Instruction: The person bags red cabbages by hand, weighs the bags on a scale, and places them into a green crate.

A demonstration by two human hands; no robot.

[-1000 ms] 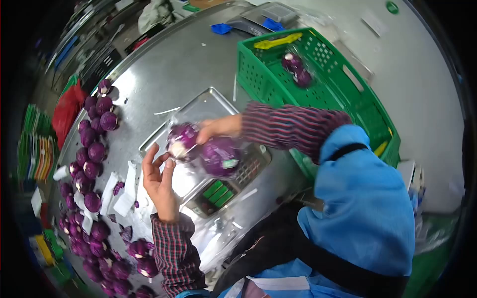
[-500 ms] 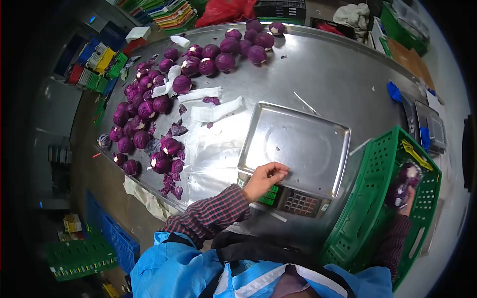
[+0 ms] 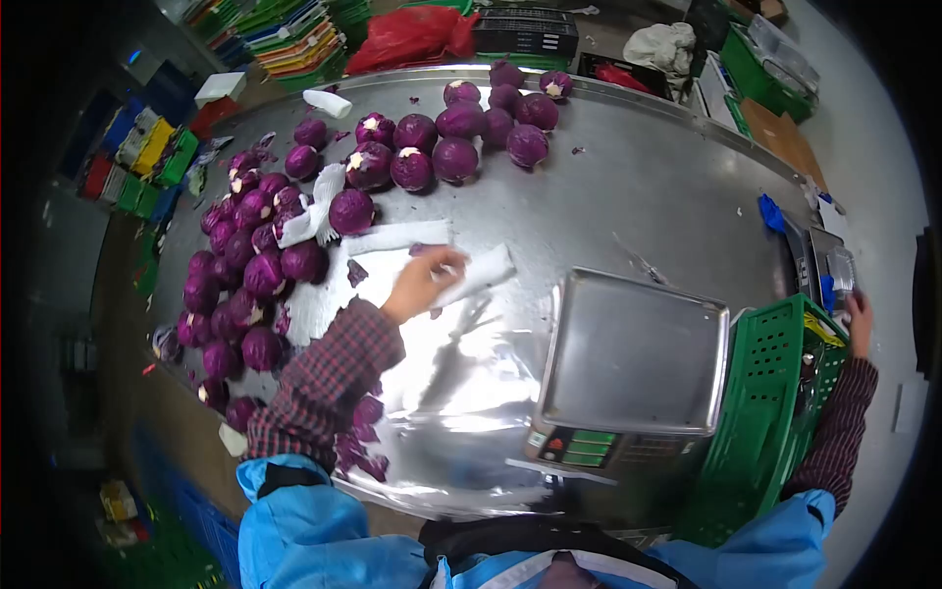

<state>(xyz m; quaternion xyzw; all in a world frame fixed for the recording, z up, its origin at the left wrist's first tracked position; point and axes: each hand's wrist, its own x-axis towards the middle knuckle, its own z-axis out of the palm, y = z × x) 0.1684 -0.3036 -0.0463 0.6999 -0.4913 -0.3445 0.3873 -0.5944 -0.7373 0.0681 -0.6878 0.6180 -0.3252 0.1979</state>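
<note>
My left hand (image 3: 424, 285) is over the table with its fingers loosely curved and a gap to the thumb. It overlaps a white foam sleeve (image 3: 486, 272) lying flat; a second foam sleeve (image 3: 392, 236) lies just beyond. To its left spreads a pile of peeled red cabbages (image 3: 263, 275). At the far right, my right hand (image 3: 860, 326) reaches past the green crate (image 3: 770, 358), fingers stretched out beside a blue item (image 3: 828, 293) and a small clear tray (image 3: 841, 265). The crate's contents are mostly hidden by its wall.
A scale with a steel pan (image 3: 638, 353) stands between my hands, close beside the crate. More red cabbages (image 3: 455, 159) sit along the table's far side. Loose purple leaves (image 3: 361, 456) lie near the front edge. A blue piece (image 3: 772, 212) rests at the right edge.
My left hand has gone from the scale leftward to the foam sleeves. My right hand has let go of the wrapped red cabbage in the crate and moved up past its far end. The view has shifted.
</note>
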